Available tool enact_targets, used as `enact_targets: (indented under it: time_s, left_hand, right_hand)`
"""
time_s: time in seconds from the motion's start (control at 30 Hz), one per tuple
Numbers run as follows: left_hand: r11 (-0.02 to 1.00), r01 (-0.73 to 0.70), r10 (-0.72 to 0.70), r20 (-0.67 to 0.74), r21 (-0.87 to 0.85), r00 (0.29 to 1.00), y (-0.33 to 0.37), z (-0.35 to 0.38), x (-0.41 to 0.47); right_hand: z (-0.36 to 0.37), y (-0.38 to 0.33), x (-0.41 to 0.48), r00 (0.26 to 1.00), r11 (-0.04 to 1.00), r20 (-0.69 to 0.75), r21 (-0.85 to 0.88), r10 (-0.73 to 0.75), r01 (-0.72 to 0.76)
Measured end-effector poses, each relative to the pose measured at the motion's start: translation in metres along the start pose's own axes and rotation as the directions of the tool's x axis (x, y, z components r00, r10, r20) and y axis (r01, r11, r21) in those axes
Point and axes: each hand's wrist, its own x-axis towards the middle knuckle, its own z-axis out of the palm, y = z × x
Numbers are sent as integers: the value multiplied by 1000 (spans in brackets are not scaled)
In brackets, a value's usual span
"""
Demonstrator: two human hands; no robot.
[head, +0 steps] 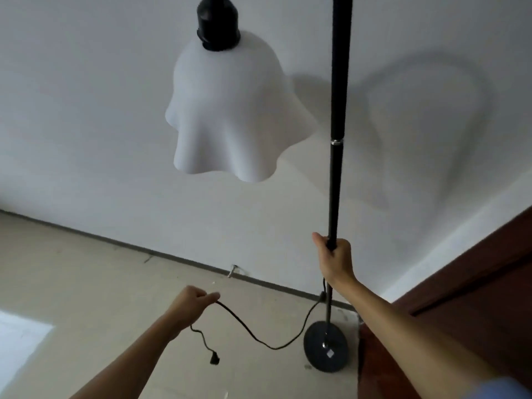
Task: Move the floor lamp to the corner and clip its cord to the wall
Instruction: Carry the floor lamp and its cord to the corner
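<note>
While both forearms reach in from the bottom edge, a bit of blue sleeve (495, 388) shows on the right arm at the lower right corner. Of the two hands, the left hand (192, 305) is closed into a loose fist around the black cord (250, 331), pinching it at the fingertips. From that fist one short stretch of cord drops under the wrist and ends in the plug (214, 360), which hangs free just above the floor (72, 277). The longer stretch sags in a curve down near the floor, then rises toward the lower part of the lamp pole (335, 182). A bright patch of light (20, 338) lies on the beige floor at the left edge.

Farther out, the round black base (325, 347) of the floor lamp stands on the floor, just beside a dark brown wooden door (475, 298) on the right. The right hand (334, 259) is wrapped tightly around the pole, well above the base, thumb on the left side of it. The pole runs upright out of the top of the view, with a silver ring joint partway up.

Beyond the hands, a white wavy-edged shade (230, 116) hangs from a black socket (218, 23), left of the pole. Behind everything is the white wall (86, 110), where the shade throws a soft shadow on the right. A small clip-like thing (232, 270) sits where wall meets floor; I cannot tell exactly what it is.
</note>
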Motion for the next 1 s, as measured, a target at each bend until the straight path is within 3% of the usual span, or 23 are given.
enact_targets:
  time_s: [0.2, 0.43, 0.67, 1.0]
  left_hand:
    - [981, 125, -147, -150, -147, 978, -74, -62, -37]
    - [934, 194, -277, -266, -299, 923, -177, -157, -67]
    - [921, 191, -311, -347, -339, 885, -263, -285, -77]
    - [892, 234, -415, -496, -386, 763, -357, -449, -65]
  right_hand:
    - [102, -54, -5, 971, 994, 221, -33, -97, 106]
    - [260, -109, -35, 872, 982, 462, -4, -164, 187]
    - [431, -169, -66, 798, 974, 566, 41, -207, 224]
    - [653, -266, -83, 702, 964, 662, 159, -263, 211]
